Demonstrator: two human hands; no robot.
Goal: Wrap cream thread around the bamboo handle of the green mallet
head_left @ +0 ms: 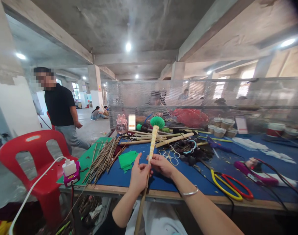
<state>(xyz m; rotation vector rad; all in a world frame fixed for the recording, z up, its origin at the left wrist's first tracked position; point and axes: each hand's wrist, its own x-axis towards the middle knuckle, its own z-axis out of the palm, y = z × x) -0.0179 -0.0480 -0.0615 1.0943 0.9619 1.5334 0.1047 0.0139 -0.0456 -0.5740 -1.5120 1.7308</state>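
Both my hands hold a long stick [153, 143] upright over the blue table [129, 178]. The stick's upper part is wrapped in cream material and it ends in a round green top [157, 121]. My left hand [138, 175] grips the bare shaft low down, fingers closed around it. My right hand [161, 164], with a silver bracelet at the wrist, pinches the stick just above, at the lower end of the cream wrapping. The stick's bare lower end runs down past the table edge toward my lap.
A bundle of thin sticks [103, 160] and green cloth pieces [126, 160] lie to the left. Yellow and red scissors [228, 186] and a glue gun [253, 171] lie to the right. A red chair [34, 163] holds a charging device. A person in black stands at left. A mesh screen stands behind.
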